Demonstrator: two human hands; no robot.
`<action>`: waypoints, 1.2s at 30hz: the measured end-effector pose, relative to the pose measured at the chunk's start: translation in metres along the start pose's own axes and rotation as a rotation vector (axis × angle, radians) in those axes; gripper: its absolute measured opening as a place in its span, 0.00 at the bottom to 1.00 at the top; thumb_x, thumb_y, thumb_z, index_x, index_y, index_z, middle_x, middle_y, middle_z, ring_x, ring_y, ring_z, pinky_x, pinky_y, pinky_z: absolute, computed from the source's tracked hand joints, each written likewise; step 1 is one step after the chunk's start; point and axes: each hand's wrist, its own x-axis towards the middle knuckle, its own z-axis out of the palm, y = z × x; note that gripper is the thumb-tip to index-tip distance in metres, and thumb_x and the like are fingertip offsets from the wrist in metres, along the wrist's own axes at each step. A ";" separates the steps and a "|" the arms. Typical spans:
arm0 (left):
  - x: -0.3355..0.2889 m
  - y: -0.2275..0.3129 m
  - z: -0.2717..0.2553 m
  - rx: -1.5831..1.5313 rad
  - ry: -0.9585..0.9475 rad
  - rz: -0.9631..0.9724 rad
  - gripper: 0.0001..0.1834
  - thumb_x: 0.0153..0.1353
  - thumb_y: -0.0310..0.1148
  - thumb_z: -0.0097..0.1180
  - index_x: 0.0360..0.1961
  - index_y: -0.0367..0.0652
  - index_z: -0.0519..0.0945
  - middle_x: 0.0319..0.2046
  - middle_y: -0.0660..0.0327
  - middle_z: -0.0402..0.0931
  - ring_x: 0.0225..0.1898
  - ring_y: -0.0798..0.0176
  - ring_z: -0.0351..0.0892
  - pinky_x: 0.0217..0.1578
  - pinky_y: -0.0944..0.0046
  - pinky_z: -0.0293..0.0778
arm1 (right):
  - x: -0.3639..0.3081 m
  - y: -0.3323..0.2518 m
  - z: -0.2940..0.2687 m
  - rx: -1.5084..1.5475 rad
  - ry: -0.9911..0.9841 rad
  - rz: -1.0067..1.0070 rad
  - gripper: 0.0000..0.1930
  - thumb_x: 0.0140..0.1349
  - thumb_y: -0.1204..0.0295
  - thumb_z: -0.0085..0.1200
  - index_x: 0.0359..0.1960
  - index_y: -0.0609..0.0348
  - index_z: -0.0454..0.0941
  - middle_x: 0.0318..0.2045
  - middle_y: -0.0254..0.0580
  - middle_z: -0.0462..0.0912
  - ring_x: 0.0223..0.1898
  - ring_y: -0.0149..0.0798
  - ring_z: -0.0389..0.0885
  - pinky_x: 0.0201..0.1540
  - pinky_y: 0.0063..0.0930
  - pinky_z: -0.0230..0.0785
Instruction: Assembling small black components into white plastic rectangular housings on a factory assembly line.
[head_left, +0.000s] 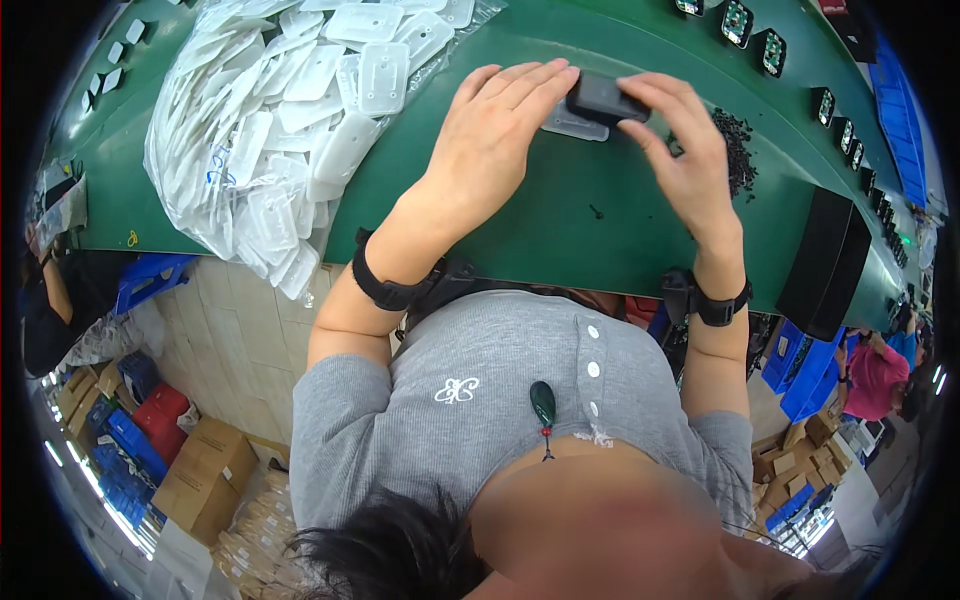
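My right hand (685, 130) grips a small black plastic case (608, 97) by its right end, thumb near and fingers on the far side. At the case's left end rest the fingertips of my left hand (500, 125). Its fingers lie pressed together and its thumb is hidden. Partly under the case, a translucent white plate (575, 124) lies on the green table (520, 230). A heap of tiny black parts (738, 150) sits beside my right hand, partly covered by it. One loose black piece (597, 212) lies nearer me.
To the left, a clear bag (225, 180) spills many white plates over the table edge. A black box (825, 262) stands at the right edge. Cases with circuit boards (737, 24) line the far right. Cartons (205, 478) and blue bins are below; other people sit at both sides.
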 end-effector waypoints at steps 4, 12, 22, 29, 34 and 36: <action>-0.008 -0.002 0.000 0.019 -0.068 -0.038 0.28 0.56 0.14 0.45 0.59 0.44 0.73 0.59 0.60 0.74 0.62 0.56 0.70 0.60 0.55 0.63 | -0.002 -0.004 0.018 0.013 -0.058 -0.067 0.19 0.53 0.78 0.62 0.48 0.57 0.79 0.45 0.42 0.79 0.47 0.46 0.78 0.49 0.35 0.72; -0.012 -0.005 0.003 0.097 -0.145 -0.058 0.30 0.56 0.14 0.43 0.60 0.48 0.74 0.60 0.65 0.73 0.64 0.60 0.68 0.61 0.56 0.62 | -0.007 -0.003 0.028 -0.096 -0.080 -0.084 0.20 0.53 0.78 0.61 0.50 0.56 0.78 0.46 0.42 0.78 0.48 0.47 0.77 0.48 0.36 0.73; -0.013 0.006 0.013 0.244 -0.084 0.011 0.36 0.46 0.32 0.66 0.60 0.43 0.72 0.60 0.62 0.72 0.60 0.61 0.72 0.56 0.58 0.67 | -0.006 0.014 0.030 -0.027 -0.069 -0.104 0.25 0.46 0.82 0.63 0.50 0.54 0.80 0.46 0.43 0.78 0.45 0.47 0.76 0.45 0.35 0.74; 0.011 -0.012 0.022 0.062 0.014 -0.032 0.26 0.49 0.35 0.66 0.50 0.39 0.77 0.44 0.56 0.79 0.46 0.56 0.77 0.46 0.60 0.72 | 0.009 0.024 0.023 0.799 -0.037 0.490 0.20 0.61 0.76 0.60 0.55 0.65 0.72 0.50 0.44 0.77 0.52 0.36 0.77 0.56 0.27 0.68; 0.012 -0.015 0.010 -0.401 -0.074 -0.404 0.19 0.56 0.38 0.63 0.47 0.40 0.80 0.40 0.54 0.79 0.43 0.52 0.77 0.45 0.58 0.72 | 0.019 -0.005 0.037 0.929 0.052 0.446 0.24 0.63 0.75 0.57 0.60 0.66 0.66 0.53 0.46 0.74 0.56 0.34 0.72 0.60 0.27 0.64; 0.011 -0.019 0.009 -0.441 -0.044 -0.407 0.18 0.58 0.39 0.62 0.46 0.40 0.80 0.39 0.54 0.79 0.42 0.51 0.76 0.45 0.57 0.71 | 0.033 0.002 0.040 0.944 0.076 0.416 0.23 0.63 0.77 0.58 0.58 0.66 0.67 0.50 0.44 0.75 0.54 0.34 0.74 0.58 0.26 0.65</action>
